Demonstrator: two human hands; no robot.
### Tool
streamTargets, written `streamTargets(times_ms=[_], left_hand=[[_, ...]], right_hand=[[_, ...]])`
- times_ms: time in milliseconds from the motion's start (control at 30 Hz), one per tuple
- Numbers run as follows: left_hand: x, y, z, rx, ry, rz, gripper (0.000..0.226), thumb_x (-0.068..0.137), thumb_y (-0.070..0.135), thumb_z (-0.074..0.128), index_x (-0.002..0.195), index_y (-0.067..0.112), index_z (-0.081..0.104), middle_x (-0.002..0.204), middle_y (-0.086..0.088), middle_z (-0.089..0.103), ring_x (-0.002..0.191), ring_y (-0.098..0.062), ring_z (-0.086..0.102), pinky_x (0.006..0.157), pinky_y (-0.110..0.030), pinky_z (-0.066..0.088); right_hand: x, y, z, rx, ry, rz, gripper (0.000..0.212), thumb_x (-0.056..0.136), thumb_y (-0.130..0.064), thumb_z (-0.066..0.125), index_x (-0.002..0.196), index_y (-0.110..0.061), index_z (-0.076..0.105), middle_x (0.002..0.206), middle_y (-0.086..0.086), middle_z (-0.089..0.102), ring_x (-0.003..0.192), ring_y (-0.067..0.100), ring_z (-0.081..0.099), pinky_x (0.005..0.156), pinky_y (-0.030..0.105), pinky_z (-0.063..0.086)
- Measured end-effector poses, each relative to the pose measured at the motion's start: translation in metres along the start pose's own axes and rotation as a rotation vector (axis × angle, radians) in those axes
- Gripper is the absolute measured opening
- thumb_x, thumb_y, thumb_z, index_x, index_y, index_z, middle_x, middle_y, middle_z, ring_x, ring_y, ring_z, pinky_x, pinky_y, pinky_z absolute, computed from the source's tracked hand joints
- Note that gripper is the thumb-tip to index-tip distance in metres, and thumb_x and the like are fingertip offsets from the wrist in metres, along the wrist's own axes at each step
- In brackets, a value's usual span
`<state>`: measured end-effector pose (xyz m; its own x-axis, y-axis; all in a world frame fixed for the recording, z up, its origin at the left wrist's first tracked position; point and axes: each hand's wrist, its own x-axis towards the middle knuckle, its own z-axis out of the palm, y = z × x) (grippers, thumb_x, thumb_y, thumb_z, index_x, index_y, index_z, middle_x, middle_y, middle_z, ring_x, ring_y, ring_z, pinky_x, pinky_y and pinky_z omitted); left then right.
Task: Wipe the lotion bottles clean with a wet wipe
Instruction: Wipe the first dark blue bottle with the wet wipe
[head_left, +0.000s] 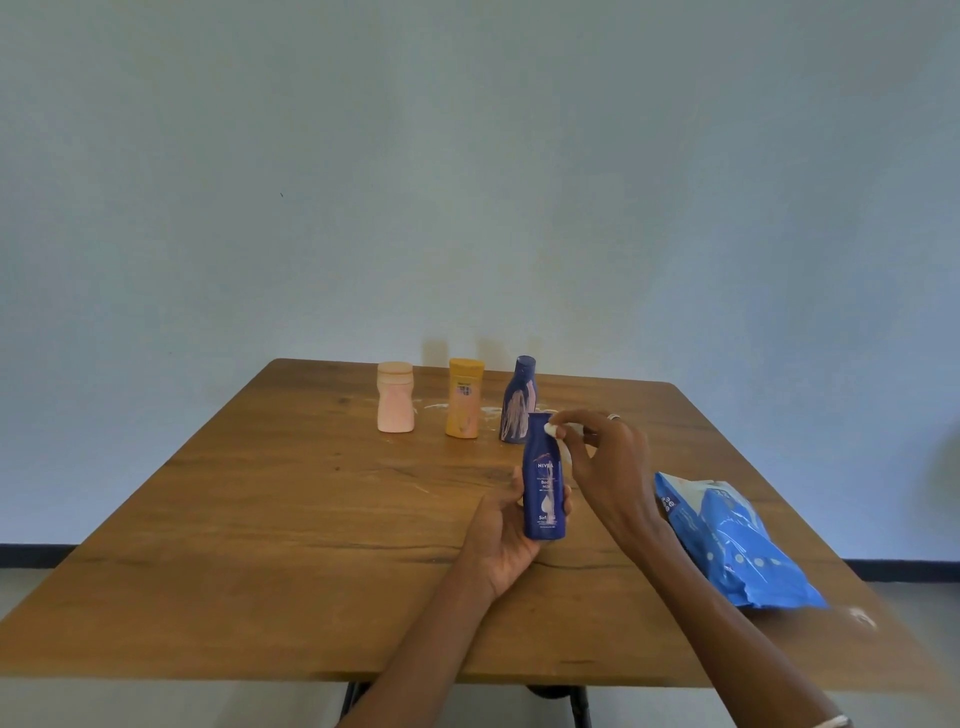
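Blue lotion bottle (543, 483) upright, held above desk (291, 519) centre; left hand (511, 525) grips its lower body. Right hand (605, 467) pinches white wipe (551, 429) vs bottle neck. Three smeared bottles (464, 399) stand far side. Blue wipes pack (737, 540) near right.

lotion bottles, four: two dark blue (543, 488) (519, 400), one yellow (464, 398), one pink (396, 397). wet wipe, one, small and white (550, 429). wipes pack, one, blue (730, 538). counter, one, wooden (260, 519). hands, two (506, 540) (605, 467).
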<state>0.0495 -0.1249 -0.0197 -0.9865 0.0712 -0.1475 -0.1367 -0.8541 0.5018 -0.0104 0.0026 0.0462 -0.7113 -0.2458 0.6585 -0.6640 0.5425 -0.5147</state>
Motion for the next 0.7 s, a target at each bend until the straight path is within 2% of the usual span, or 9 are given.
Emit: streamTargets(times_ms=[100,167,233,300,367,433,533,600,700], left_hand=[[0.002,0.001,-0.002,-0.037,-0.004,0.021,0.037,0.093,0.022,0.048,0.092,0.001,0.078,0.095,-0.019,0.071,0.082,-0.029,0.068,0.08,-0.039,0.055],[0.002,0.0,-0.002,-0.036,-0.006,0.02,0.036,0.093,0.021,0.048,0.099,0.0,0.076,0.098,-0.021,0.069,0.085,-0.03,0.067,0.081,-0.04,0.053],[0.003,-0.001,-0.001,-0.056,0.008,-0.005,0.036,0.098,0.021,0.047,0.118,-0.002,0.066,0.108,-0.023,0.065,0.093,-0.033,0.063,0.085,-0.042,0.052],[0.004,-0.001,-0.002,-0.065,0.011,-0.007,0.037,0.099,0.022,0.046,0.12,-0.003,0.063,0.108,-0.022,0.066,0.092,-0.033,0.065,0.082,-0.042,0.055],[0.005,0.0,-0.002,-0.055,0.024,0.005,0.036,0.099,0.022,0.046,0.113,-0.002,0.067,0.103,-0.02,0.068,0.087,-0.031,0.068,0.083,-0.042,0.054],[0.007,-0.001,-0.003,-0.045,0.038,0.011,0.035,0.097,0.02,0.047,0.121,0.0,0.062,0.107,-0.019,0.067,0.092,-0.03,0.067,0.089,-0.045,0.052],[0.006,-0.001,-0.003,-0.011,0.047,0.009,0.04,0.095,0.019,0.05,0.13,0.001,0.056,0.114,-0.02,0.066,0.099,-0.03,0.066,0.089,-0.046,0.053],[0.005,-0.001,-0.002,-0.02,0.032,0.007,0.042,0.093,0.018,0.052,0.131,0.0,0.055,0.114,-0.02,0.065,0.101,-0.03,0.064,0.098,-0.045,0.047],[0.006,-0.001,-0.001,-0.014,0.03,0.003,0.035,0.096,0.017,0.049,0.126,0.0,0.056,0.105,-0.018,0.068,0.092,-0.028,0.067,0.091,-0.042,0.052]], right_hand=[[-0.012,0.002,0.001,-0.064,-0.12,-0.056,0.024,0.086,-0.029,0.067,0.109,-0.021,0.067,0.107,-0.007,0.07,0.093,0.005,0.064,0.072,0.012,0.046],[-0.016,0.005,-0.001,-0.072,-0.113,-0.037,0.021,0.086,-0.025,0.068,0.107,-0.022,0.068,0.106,-0.007,0.071,0.089,0.004,0.063,0.069,0.01,0.045],[-0.017,0.006,-0.005,-0.056,-0.046,0.008,0.018,0.086,-0.023,0.069,0.104,-0.022,0.07,0.1,-0.007,0.072,0.08,0.005,0.064,0.065,0.018,0.052],[-0.019,0.004,-0.007,-0.07,-0.011,-0.003,0.018,0.086,-0.019,0.068,0.104,-0.022,0.07,0.1,-0.005,0.072,0.079,0.008,0.065,0.064,0.026,0.056],[-0.027,-0.002,-0.004,-0.081,-0.063,-0.059,0.024,0.086,-0.017,0.068,0.109,-0.021,0.069,0.109,-0.005,0.067,0.092,0.009,0.063,0.067,0.021,0.055],[-0.037,-0.009,0.0,-0.128,-0.137,-0.113,0.029,0.085,-0.02,0.07,0.114,-0.022,0.066,0.118,-0.004,0.059,0.104,0.008,0.057,0.072,0.015,0.051],[-0.039,-0.011,-0.001,-0.157,-0.156,-0.149,0.027,0.086,-0.027,0.069,0.113,-0.023,0.068,0.119,-0.004,0.057,0.104,0.009,0.057,0.077,0.018,0.051],[-0.036,-0.008,-0.004,-0.113,-0.148,-0.114,0.028,0.083,-0.03,0.072,0.11,-0.024,0.068,0.117,-0.005,0.058,0.102,0.006,0.056,0.076,0.012,0.046],[-0.031,-0.007,-0.007,-0.05,-0.041,-0.004,0.024,0.08,-0.03,0.074,0.103,-0.023,0.071,0.108,-0.007,0.064,0.092,0.001,0.058,0.068,0.002,0.036]])
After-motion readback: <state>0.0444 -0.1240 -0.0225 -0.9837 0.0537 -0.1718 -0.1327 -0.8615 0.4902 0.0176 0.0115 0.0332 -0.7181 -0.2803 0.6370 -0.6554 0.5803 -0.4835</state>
